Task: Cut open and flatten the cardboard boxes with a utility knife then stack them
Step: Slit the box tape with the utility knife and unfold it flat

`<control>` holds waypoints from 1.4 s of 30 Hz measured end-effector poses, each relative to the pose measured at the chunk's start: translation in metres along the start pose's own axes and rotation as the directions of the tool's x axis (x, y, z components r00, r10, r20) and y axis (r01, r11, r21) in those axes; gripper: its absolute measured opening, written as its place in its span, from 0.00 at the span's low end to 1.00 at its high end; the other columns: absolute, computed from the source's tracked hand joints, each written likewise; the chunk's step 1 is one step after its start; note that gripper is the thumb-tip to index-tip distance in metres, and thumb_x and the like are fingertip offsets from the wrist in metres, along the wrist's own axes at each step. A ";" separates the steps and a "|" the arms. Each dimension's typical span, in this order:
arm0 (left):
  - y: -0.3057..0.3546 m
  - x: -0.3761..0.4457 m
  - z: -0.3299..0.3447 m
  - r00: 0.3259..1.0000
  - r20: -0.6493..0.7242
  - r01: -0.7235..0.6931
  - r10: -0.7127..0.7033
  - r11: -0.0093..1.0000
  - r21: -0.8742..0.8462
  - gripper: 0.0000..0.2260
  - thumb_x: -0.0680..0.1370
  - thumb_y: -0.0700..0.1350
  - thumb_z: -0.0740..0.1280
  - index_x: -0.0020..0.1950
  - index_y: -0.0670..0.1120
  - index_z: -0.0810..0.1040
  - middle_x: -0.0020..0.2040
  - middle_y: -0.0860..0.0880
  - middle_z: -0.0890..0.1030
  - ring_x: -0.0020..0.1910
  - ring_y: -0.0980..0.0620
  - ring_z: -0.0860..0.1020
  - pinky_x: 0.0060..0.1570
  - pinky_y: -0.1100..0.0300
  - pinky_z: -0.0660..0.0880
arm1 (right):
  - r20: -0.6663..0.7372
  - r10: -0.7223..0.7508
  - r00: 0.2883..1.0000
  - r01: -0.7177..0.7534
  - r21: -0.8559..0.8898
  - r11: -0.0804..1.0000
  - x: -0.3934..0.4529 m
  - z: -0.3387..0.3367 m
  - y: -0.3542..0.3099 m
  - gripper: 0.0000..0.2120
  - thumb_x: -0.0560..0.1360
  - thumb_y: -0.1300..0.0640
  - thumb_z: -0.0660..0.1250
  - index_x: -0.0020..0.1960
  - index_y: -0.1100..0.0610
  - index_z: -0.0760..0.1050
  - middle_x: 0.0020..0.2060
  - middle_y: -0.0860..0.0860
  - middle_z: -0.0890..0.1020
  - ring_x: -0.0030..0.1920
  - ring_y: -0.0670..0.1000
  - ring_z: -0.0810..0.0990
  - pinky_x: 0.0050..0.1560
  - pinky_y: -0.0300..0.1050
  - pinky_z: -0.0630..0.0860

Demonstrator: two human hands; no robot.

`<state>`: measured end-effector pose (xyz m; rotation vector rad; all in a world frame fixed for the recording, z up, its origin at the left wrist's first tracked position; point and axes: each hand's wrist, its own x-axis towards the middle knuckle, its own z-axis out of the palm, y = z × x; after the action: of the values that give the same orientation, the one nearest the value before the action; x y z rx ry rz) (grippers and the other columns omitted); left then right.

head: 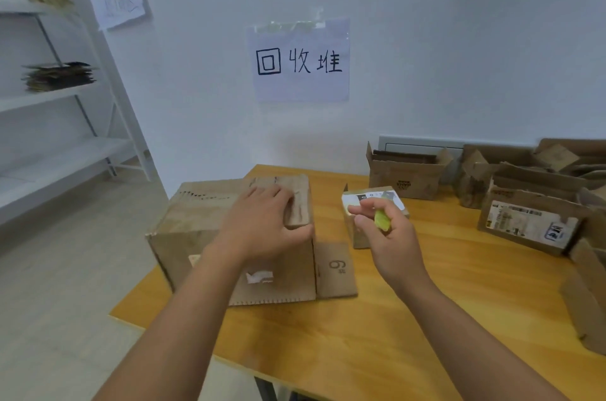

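Now left hand (262, 223) flat, unclenched, on box (229, 236); right grip (387, 230) around green knife (382, 220).

Place: a plain storeroom or packing room.
Evidence: white metal shelving (65, 98), a handwritten paper sign (300, 61) taped to the bare wall, opened cardboard boxes (524, 190) crowding a wooden table (377, 335).

A yellow-orange wooden table (377, 318) carries a large brown cardboard box (203, 226) at left, a small labelled box (359, 236) mid-table, and opened cardboard boxes (524, 197) far right.
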<state>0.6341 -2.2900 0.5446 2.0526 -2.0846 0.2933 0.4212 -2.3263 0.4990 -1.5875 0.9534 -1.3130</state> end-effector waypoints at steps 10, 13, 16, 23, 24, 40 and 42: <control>-0.014 -0.010 -0.005 0.995 0.005 -0.095 0.101 0.951 -0.293 0.25 0.73 0.60 0.57 0.67 0.53 0.74 0.62 0.55 0.73 0.60 0.54 0.71 0.62 0.51 0.68 | 0.224 -0.013 0.974 -0.007 0.091 0.996 -0.005 0.022 -0.010 0.11 0.82 0.57 0.60 0.61 0.46 0.75 0.50 0.47 0.85 0.50 0.47 0.83 0.51 0.43 0.76; -0.011 -0.006 -0.002 0.995 -0.091 -0.076 0.043 0.915 -0.396 0.18 0.75 0.54 0.54 0.56 0.52 0.79 0.51 0.60 0.73 0.54 0.57 0.70 0.60 0.50 0.69 | 0.350 0.018 0.936 -0.021 0.007 1.000 -0.009 0.020 -0.012 0.23 0.82 0.66 0.56 0.65 0.41 0.72 0.33 0.49 0.79 0.36 0.47 0.78 0.42 0.42 0.76; -0.008 -0.002 0.000 0.994 -0.107 -0.068 0.019 0.875 -0.480 0.15 0.75 0.50 0.52 0.50 0.53 0.79 0.47 0.64 0.72 0.52 0.58 0.69 0.61 0.50 0.67 | 0.435 0.034 0.900 0.000 -0.078 0.997 -0.011 0.013 -0.013 0.26 0.82 0.65 0.56 0.60 0.32 0.68 0.28 0.47 0.71 0.32 0.47 0.70 0.37 0.45 0.72; 0.020 0.001 0.008 0.989 -0.149 -0.074 0.008 0.893 -0.443 0.12 0.75 0.48 0.51 0.46 0.54 0.75 0.47 0.58 0.74 0.49 0.58 0.68 0.56 0.54 0.64 | 0.421 -0.098 0.902 0.073 0.076 0.994 -0.024 0.000 -0.004 0.25 0.70 0.51 0.74 0.62 0.48 0.66 0.43 0.46 0.79 0.42 0.50 0.78 0.45 0.45 0.76; 0.026 0.002 0.010 0.988 -0.152 -0.056 -0.011 0.901 -0.430 0.13 0.75 0.49 0.51 0.46 0.54 0.75 0.46 0.58 0.74 0.48 0.59 0.67 0.56 0.55 0.63 | 0.350 -0.145 0.926 0.124 0.080 0.989 -0.025 0.000 0.000 0.24 0.69 0.48 0.74 0.61 0.47 0.69 0.43 0.47 0.80 0.41 0.50 0.79 0.43 0.43 0.78; 0.047 0.010 0.019 0.976 -0.152 0.071 -0.158 0.883 -0.464 0.17 0.74 0.48 0.50 0.50 0.54 0.78 0.50 0.60 0.77 0.48 0.58 0.72 0.42 0.61 0.68 | 0.210 -0.195 0.958 0.206 -0.030 0.978 0.000 -0.025 0.019 0.11 0.77 0.43 0.61 0.57 0.32 0.74 0.44 0.45 0.82 0.44 0.54 0.82 0.46 0.66 0.78; 0.047 0.009 0.019 0.972 -0.146 0.093 -0.184 0.874 -0.477 0.17 0.73 0.48 0.50 0.53 0.54 0.76 0.49 0.60 0.76 0.47 0.59 0.71 0.41 0.65 0.66 | 0.263 -0.190 0.946 0.210 -0.049 0.977 0.003 -0.031 0.020 0.12 0.77 0.43 0.61 0.59 0.34 0.73 0.47 0.41 0.83 0.50 0.50 0.83 0.50 0.60 0.79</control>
<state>0.5871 -2.3029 0.5289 1.7892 -1.6791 -0.0417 0.3906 -2.3403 0.4838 -1.9015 0.7030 -1.1775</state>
